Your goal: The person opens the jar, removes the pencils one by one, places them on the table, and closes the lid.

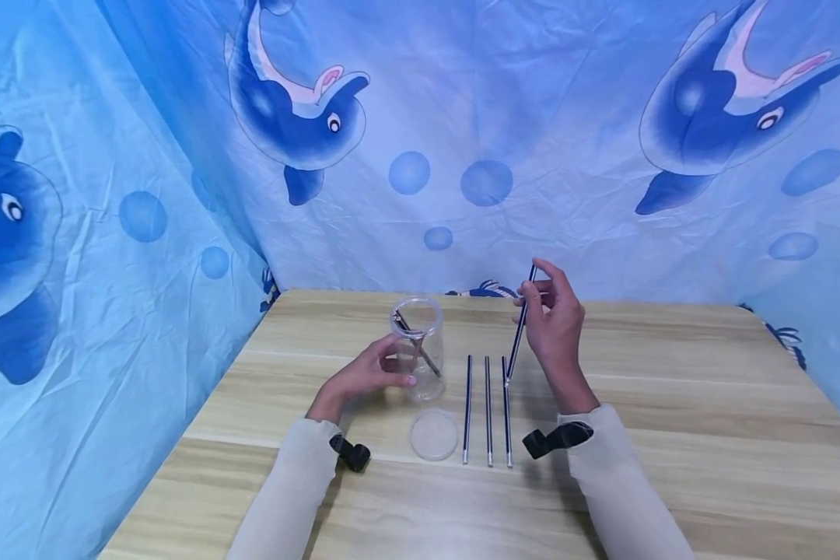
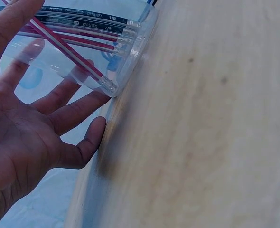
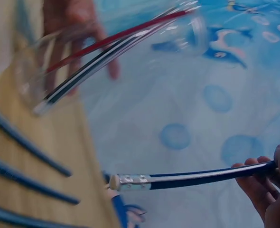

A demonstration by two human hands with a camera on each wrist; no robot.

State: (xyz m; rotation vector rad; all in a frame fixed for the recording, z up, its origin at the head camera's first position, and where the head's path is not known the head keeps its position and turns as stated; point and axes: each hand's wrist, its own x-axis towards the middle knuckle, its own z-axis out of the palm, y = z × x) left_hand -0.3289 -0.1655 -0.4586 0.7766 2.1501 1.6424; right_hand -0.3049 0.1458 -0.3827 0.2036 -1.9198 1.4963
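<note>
Dark-blue pencil (image 1: 517, 338), pinched up high in the right hand (image 1: 558, 320) just right of the clear jar (image 1: 434, 342) that the left hand (image 1: 365, 374) grips between thumb and fingers, looks light, stiff, kinda slick, so I'd hold its upper half.

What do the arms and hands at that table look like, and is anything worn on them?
They are a person's: the left hand and right hand are ungloved. Both arms have plain off-white sleeves reaching the wrists. Near each cuff sits a black strap with a small black block. No cables show.
</note>
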